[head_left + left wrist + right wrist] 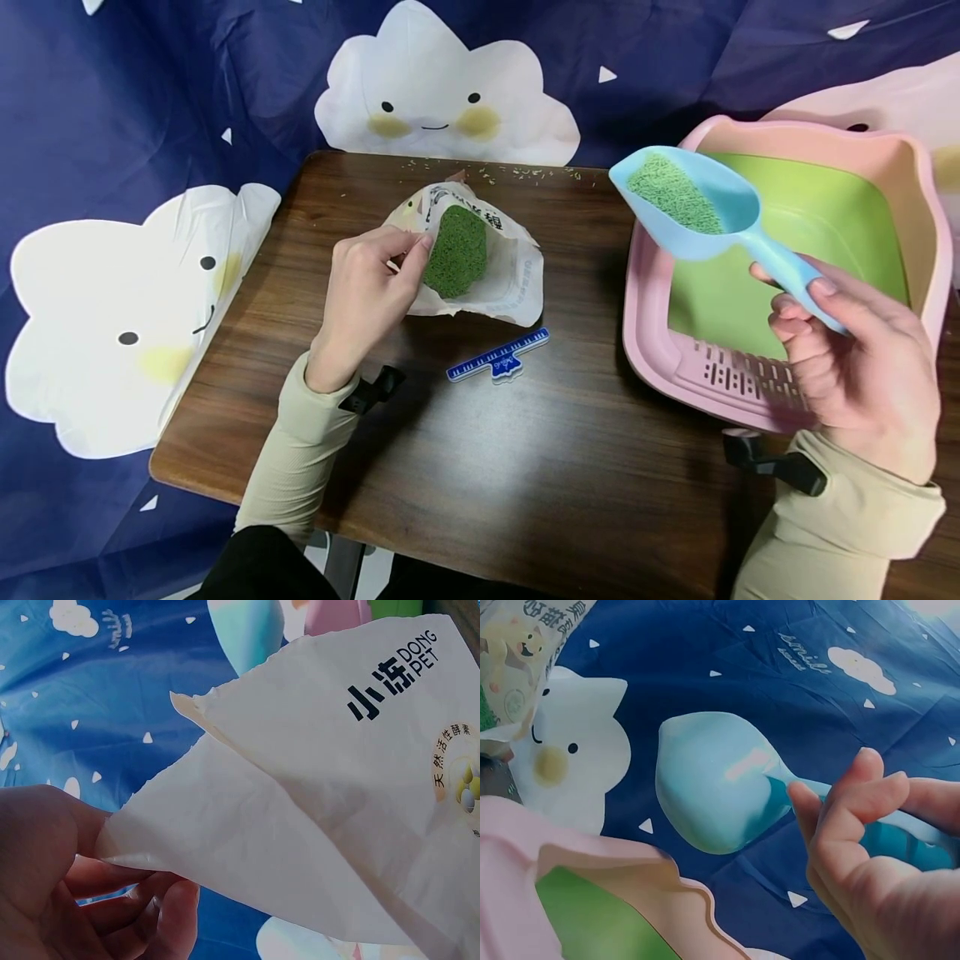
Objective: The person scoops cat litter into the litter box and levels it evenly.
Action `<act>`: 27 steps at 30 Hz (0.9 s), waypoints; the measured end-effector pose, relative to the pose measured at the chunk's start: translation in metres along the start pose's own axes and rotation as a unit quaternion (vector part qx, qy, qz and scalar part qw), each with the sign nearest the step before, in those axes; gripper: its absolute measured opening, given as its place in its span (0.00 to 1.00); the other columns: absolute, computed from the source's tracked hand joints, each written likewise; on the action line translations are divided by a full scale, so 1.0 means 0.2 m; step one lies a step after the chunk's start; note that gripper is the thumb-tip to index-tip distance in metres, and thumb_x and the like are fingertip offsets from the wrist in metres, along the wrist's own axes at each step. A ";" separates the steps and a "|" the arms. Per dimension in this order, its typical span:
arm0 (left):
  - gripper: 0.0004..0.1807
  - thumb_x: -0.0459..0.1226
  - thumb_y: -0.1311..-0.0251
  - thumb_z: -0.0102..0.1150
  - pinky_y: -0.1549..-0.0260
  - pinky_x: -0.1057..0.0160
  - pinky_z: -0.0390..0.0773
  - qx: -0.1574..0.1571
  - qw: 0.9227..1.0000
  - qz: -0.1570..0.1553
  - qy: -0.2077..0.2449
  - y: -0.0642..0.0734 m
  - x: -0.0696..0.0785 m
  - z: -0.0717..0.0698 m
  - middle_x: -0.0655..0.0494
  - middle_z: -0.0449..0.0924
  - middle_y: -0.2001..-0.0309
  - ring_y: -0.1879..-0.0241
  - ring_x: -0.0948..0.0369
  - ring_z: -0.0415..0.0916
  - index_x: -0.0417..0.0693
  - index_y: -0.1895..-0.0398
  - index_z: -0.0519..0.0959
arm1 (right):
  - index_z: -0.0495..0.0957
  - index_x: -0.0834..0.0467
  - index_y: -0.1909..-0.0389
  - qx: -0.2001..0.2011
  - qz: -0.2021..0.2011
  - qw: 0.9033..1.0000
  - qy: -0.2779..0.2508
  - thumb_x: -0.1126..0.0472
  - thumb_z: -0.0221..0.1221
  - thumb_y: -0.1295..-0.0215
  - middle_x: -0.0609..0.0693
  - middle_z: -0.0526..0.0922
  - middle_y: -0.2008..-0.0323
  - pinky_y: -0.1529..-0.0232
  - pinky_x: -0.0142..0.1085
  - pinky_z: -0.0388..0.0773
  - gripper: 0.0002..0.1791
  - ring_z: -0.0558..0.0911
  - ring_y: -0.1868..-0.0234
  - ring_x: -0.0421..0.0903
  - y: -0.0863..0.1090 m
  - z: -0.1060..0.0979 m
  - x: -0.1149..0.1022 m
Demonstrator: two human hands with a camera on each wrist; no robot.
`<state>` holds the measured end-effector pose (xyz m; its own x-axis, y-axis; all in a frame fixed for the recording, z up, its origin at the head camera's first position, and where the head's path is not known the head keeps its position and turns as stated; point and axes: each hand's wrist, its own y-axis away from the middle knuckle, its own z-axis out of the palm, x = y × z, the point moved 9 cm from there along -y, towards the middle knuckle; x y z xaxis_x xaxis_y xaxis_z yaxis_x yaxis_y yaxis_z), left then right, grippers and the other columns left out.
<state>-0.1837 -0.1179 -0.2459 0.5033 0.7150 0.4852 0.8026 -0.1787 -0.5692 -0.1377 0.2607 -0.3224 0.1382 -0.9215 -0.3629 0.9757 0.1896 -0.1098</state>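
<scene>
A light blue scoop [738, 196] holds a heap of green pellets [675, 193] in its bowl. My right hand [862, 358] grips its handle and keeps it raised over the left side of a pink litter box [648, 333] with a lime green inside. In the right wrist view the rounded underside of the scoop [712, 784] shows. My left hand [371, 292] pinches the torn edge of a white printed paper bag [517, 292] between thumb and fingers. Through the bag's opening, more green pellets [457, 250] are visible. The left wrist view shows the bag's corner [187, 802] pulled outward.
A blue clip [498, 357] with a ruler-like edge lies on the brown wooden table [480, 483] in front of the bag. Loose pellet crumbs [525, 173] are scattered along the table's back edge. A dark blue cloth [630, 42] with white clouds hangs behind.
</scene>
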 end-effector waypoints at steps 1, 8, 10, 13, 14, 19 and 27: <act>0.14 0.35 0.38 0.56 0.81 0.69 0.59 0.000 1.000 0.000 0.000 0.00 0.00 0.00 0.57 0.69 0.85 0.83 0.64 0.62 0.45 0.82 0.81 | 0.57 0.80 0.36 0.004 -0.005 1.000 0.000 0.71 0.23 0.25 0.79 0.73 0.49 0.63 0.44 0.83 0.25 0.80 0.65 0.63 0.00 0.00 -0.01; 0.15 0.35 0.38 0.56 0.81 0.69 0.59 0.001 1.000 0.004 -0.003 0.00 0.00 0.00 0.57 0.69 0.85 0.84 0.64 0.62 0.45 0.84 0.80 | 0.60 0.81 0.38 0.033 -0.050 0.998 -0.006 0.72 0.26 0.25 0.80 0.74 0.50 0.64 0.48 0.82 0.23 0.81 0.68 0.64 0.02 -0.03 -0.07; 0.16 0.35 0.38 0.56 0.81 0.69 0.59 0.002 1.000 0.003 -0.001 0.00 0.00 0.00 0.57 0.68 0.85 0.84 0.64 0.62 0.45 0.84 0.79 | 0.60 0.80 0.38 0.038 -0.060 0.997 -0.003 0.72 0.26 0.25 0.80 0.74 0.50 0.65 0.47 0.82 0.23 0.81 0.69 0.63 0.03 -0.04 -0.09; 0.16 0.35 0.38 0.56 0.82 0.69 0.59 0.002 1.000 0.002 0.001 0.00 0.00 0.00 0.57 0.70 0.84 0.83 0.63 0.62 0.46 0.84 0.79 | 0.60 0.81 0.38 0.044 -0.074 0.996 -0.004 0.72 0.26 0.25 0.80 0.74 0.51 0.67 0.47 0.82 0.23 0.80 0.69 0.63 0.03 -0.05 -0.11; 0.16 0.35 0.38 0.56 0.82 0.69 0.58 0.001 1.000 0.002 0.001 0.00 0.00 0.00 0.57 0.70 0.84 0.83 0.63 0.62 0.46 0.84 0.79 | 0.61 0.81 0.39 0.045 -0.079 0.996 -0.005 0.72 0.26 0.25 0.80 0.74 0.51 0.67 0.46 0.81 0.23 0.79 0.69 0.63 0.03 -0.06 -0.11; 0.16 0.35 0.38 0.56 0.82 0.69 0.59 0.002 1.000 0.002 0.001 0.00 0.00 0.00 0.57 0.72 0.84 0.83 0.63 0.62 0.46 0.85 0.78 | 0.63 0.82 0.41 0.050 -0.095 0.994 -0.022 0.73 0.27 0.25 0.81 0.74 0.51 0.68 0.47 0.81 0.23 0.79 0.69 0.64 0.03 -0.07 -0.14; 0.18 0.35 0.37 0.56 0.82 0.69 0.59 0.004 1.000 0.003 -0.003 0.00 0.00 -0.01 0.57 0.72 0.84 0.84 0.63 0.63 0.46 0.87 0.77 | 0.61 0.82 0.40 0.064 -0.133 0.988 -0.044 0.73 0.28 0.25 0.83 0.73 0.53 0.72 0.45 0.78 0.22 0.78 0.69 0.64 0.03 -0.12 -0.19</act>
<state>-0.1823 -0.1186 -0.2454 0.5064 0.7174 0.4785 0.7971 -0.1779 -0.5770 -0.1411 0.3041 -0.3315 -0.1177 -0.9601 -0.2536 0.9922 -0.1028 -0.0710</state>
